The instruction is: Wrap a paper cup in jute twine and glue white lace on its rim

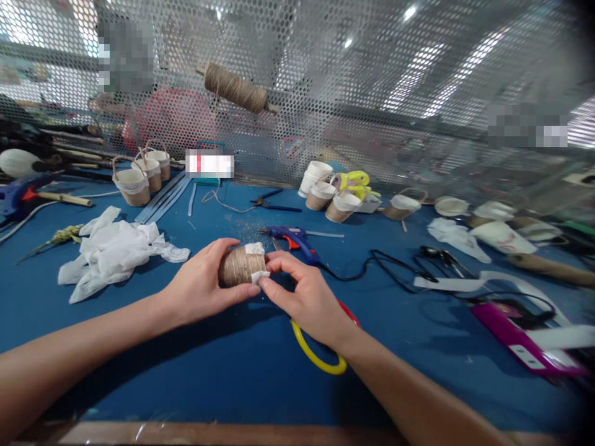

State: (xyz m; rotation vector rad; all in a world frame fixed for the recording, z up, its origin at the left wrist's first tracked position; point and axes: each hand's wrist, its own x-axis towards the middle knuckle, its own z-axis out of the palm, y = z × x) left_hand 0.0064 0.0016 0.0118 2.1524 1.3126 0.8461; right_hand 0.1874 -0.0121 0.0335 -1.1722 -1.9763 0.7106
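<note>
My left hand is wrapped round a small twine-wrapped cup, which lies tilted on its side with its rim end to the right. Bits of white cloth fold over that rim. With thumb and fingers, my right hand pinches the white cloth at the rim's near side. Under my right hand lie scissors with yellow and red handles, their blades mostly hidden. Just beyond the cup is a blue glue gun with a clear glue stick in it.
Crumpled white cloth lies left. Small handled baskets stand at the back left and back middle. Pliers rest behind the glue gun. A black cord runs right toward a purple power strip. A twine spool hangs on the mesh.
</note>
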